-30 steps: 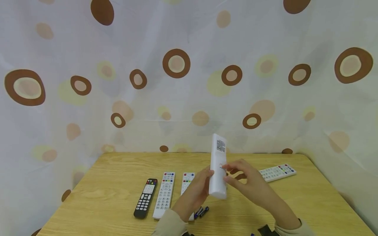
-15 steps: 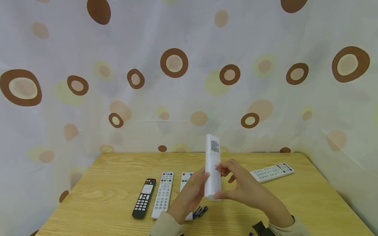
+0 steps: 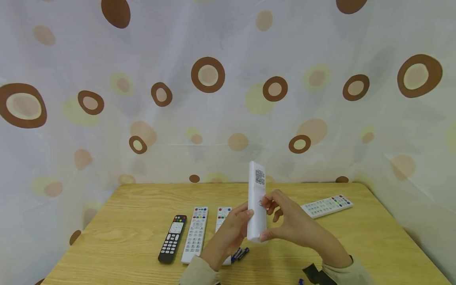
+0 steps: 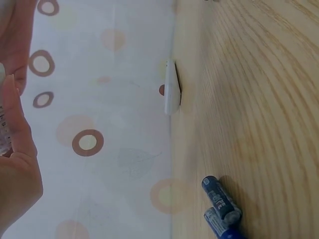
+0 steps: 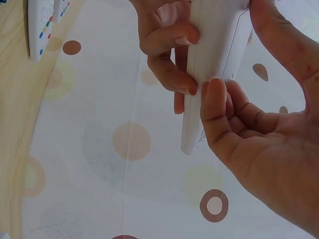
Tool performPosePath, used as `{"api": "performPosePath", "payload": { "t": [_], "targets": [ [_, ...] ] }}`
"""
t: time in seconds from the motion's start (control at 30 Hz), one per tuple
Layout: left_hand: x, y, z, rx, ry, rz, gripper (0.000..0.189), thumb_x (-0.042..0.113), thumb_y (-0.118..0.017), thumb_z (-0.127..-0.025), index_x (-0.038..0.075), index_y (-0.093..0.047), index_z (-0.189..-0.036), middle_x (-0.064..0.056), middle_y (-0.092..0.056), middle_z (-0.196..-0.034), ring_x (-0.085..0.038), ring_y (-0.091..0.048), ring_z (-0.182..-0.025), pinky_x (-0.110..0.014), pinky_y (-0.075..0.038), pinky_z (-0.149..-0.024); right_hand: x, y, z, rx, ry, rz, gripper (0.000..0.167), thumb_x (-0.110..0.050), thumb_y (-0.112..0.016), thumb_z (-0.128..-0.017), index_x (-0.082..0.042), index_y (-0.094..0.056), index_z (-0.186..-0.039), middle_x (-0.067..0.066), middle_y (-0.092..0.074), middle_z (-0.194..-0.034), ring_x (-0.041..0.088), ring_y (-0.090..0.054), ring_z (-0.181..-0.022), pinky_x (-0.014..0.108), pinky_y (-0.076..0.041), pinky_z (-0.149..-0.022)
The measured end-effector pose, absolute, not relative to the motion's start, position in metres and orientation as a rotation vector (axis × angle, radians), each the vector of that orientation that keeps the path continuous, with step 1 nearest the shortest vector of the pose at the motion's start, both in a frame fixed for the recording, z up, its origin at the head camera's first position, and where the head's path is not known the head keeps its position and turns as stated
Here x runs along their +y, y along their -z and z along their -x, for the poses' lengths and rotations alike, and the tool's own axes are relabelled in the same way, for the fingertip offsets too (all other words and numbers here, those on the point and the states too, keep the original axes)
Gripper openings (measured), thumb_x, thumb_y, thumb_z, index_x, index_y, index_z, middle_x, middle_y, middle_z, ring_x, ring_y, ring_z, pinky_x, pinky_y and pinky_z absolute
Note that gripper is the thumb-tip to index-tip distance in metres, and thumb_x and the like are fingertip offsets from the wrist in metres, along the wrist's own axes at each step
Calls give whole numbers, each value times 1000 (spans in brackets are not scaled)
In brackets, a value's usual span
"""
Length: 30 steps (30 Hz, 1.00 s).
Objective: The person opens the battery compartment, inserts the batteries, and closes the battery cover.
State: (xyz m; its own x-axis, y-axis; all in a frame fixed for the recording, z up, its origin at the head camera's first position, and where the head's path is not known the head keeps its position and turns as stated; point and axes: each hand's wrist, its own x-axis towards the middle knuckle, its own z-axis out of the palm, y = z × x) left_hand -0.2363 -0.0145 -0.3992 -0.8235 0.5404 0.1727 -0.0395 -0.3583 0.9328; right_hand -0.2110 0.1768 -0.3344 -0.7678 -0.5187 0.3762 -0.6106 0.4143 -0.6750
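Note:
A white remote control (image 3: 255,192) is held up over the table, its back with a printed label facing the head camera. My left hand (image 3: 228,227) grips it by the side, thumb along the edge. With curled fingers, my right hand (image 3: 295,221) has its index fingertip at the small latch of the battery cover and its thumb at the bottom end. In the right wrist view, the remote's side seam shows between both hands. Two dark blue batteries (image 4: 219,199) lie on the wood below; some of the remote's buttons show at the edge of the left wrist view.
On the wooden table (image 3: 142,202) lie a black remote (image 3: 172,239), a white remote (image 3: 196,235) and another white one (image 3: 223,215) partly behind the left arm. A further white remote (image 3: 327,206) lies at the right. A spotted curtain (image 3: 228,118) hangs behind.
The right thumb has moved down to the remote's bottom end, while the index finger stays at the latch. The remote stays in the left hand; the head view has shifted slightly.

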Motion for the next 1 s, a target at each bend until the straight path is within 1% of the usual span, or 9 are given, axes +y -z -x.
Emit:
{"api": "performPosePath", "payload": {
  "t": [0.1,0.3,0.53,0.7,0.83,0.93,1.0],
  "targets": [
    [-14,399,237,1514,-2231,-666,59,24,-46,-93,-6,-36,-143,-2,-59,-112,-14,-59,-97,-31,-52,-82,177,334,211,-2540,-1298,-1030,65,-25,-87,-66,-3,-46,-111,6,-49,-103,19,-52,-88,25,-51,-71],
    [-13,397,236,1520,-2235,-667,59,23,-46,-93,-9,-36,-142,-3,-60,-109,-14,-60,-95,-30,-52,-81,178,337,213,-2536,-1329,-1038,65,-26,-87,-65,-4,-45,-109,5,-49,-100,15,-54,-84,25,-52,-73],
    [-13,398,235,1501,-2242,-668,60,23,-47,-93,-9,-34,-143,-4,-61,-111,-14,-60,-96,-29,-52,-82,178,338,214,-2558,-1382,-1017,66,-25,-88,-65,-5,-42,-107,6,-50,-96,14,-54,-82,26,-52,-71],
    [-15,399,235,1508,-2249,-659,60,22,-47,-92,-6,-35,-144,-5,-61,-114,-15,-61,-99,-31,-54,-82,178,336,211,-2549,-1427,-971,60,-19,-86,-69,-5,-40,-105,7,-51,-97,13,-56,-81,25,-52,-69],
    [-16,399,236,1526,-2250,-655,60,23,-48,-92,-4,-35,-144,-6,-59,-118,-17,-60,-103,-34,-54,-80,176,336,209,-2494,-1449,-932,53,-14,-83,-74,-4,-43,-107,7,-53,-94,10,-58,-76,25,-52,-64],
    [-16,398,236,1526,-2258,-662,60,23,-49,-93,-2,-34,-146,-8,-56,-122,-18,-58,-106,-34,-54,-81,172,337,207,-2463,-1463,-830,46,-13,-80,-78,-4,-46,-106,6,-55,-92,10,-59,-75,24,-53,-64],
    [-16,398,236,1527,-2262,-666,61,23,-49,-93,0,-32,-147,-10,-54,-126,-19,-57,-109,-35,-54,-82,168,338,206,-2455,-1472,-734,42,-13,-79,-80,-5,-47,-106,7,-55,-94,11,-59,-76,23,-54,-66]
  ]
}}
